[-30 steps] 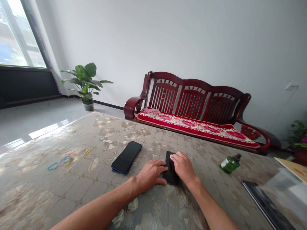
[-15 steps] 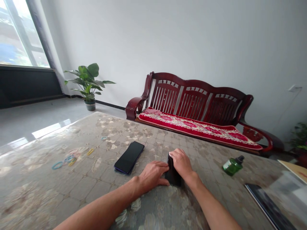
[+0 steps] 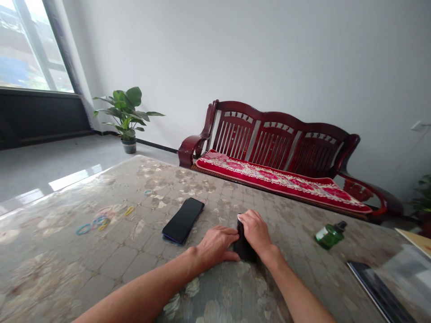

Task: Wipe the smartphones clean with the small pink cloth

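Note:
A black phone (image 3: 245, 246) stands upright on its edge on the table, partly hidden by my hands. My right hand (image 3: 255, 229) grips its top and right side, the thumb near the upper corner. From the left, my left hand (image 3: 217, 244) closes on the same phone, fingers at its side and thumb low near the tabletop. To the left of my hands, another phone (image 3: 183, 220) lies face up with its dark screen showing. It seems to rest on something clear-edged, perhaps a case or a second phone.
Several coloured hair ties (image 3: 97, 222) lie at left on the patterned tablecloth (image 3: 128, 264). On the right are a green bottle (image 3: 330, 235) with a black cap and a dark flat device (image 3: 377, 287). Beyond the table stand a red wooden bench (image 3: 269, 143) and a potted plant (image 3: 128, 114).
The view has shifted slightly, so everything sits a little further right. Both hands stay on the upright phone, which turns slightly so that less of its face shows.

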A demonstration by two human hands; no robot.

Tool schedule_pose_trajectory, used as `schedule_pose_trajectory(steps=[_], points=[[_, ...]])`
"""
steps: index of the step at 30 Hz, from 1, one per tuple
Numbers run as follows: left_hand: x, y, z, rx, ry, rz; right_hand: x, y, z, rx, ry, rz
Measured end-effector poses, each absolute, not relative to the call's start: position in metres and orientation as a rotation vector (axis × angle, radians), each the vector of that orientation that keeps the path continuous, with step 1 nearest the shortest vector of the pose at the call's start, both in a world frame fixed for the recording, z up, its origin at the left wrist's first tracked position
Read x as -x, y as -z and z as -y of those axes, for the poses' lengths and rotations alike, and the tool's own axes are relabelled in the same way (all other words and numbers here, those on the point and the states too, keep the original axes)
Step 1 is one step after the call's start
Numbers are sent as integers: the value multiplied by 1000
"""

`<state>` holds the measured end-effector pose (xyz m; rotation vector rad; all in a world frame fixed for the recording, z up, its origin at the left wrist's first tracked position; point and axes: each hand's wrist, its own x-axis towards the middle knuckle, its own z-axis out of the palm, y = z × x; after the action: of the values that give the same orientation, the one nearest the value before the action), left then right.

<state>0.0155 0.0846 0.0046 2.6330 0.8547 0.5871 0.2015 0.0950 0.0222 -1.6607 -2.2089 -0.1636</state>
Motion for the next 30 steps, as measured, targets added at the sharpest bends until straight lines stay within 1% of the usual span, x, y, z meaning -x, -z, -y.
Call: schedule_pose_trajectory(steps=[4,11,14,17,21,27,30], points=[[-16,-6,-84,-2642,-565,-876,-199,-24,-99,1695,154,2204],[-16,-9,-83,-2664,-550,-861,-205,-24,-47,1513,64,2279],[-16,-7,-84,-2669,-557,-851,-209,-26,-52,1520,89,2300],[-16,-3,-85,-2673,-556,-877,-212,-28,-73,1628,144,2265],[-15,-3,-83,-2677,-563,-906,-215,-28,-87,1742,127,2175],[-15,-6,-83,-2699,-568,-842,-212,-28,-54,1588,95,2309],[-15,-5,-84,-2708,-561,-839,-212,-28,-56,1583,107,2298]])
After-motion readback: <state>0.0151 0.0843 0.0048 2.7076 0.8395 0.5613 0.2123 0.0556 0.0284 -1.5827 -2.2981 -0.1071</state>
